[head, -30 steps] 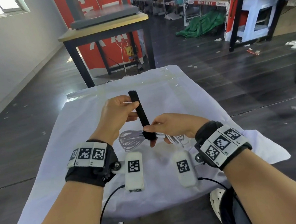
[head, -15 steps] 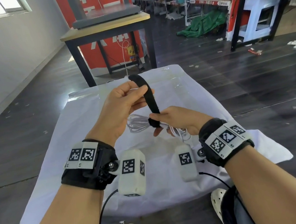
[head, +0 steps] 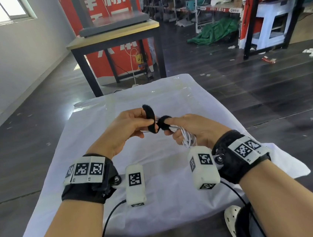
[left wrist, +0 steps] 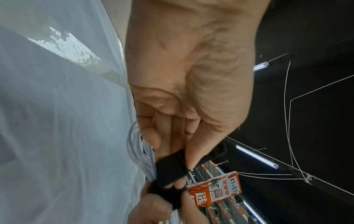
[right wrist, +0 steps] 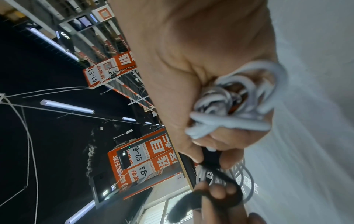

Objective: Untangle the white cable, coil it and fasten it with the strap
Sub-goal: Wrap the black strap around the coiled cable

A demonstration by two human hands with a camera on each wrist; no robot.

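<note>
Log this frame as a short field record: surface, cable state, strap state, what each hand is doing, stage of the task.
surface: white cloth
cable: white cable coiled, held above the cloth
strap: black strap looped around the coil, free end not pressed down
left hand: pinches the strap's free end
right hand: grips the coil and the strap on it
stage: fastening under way

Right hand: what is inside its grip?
The right hand holds the coiled white cable, with the black strap wrapped at its fingertips. The cable's plugs are covered.
</note>
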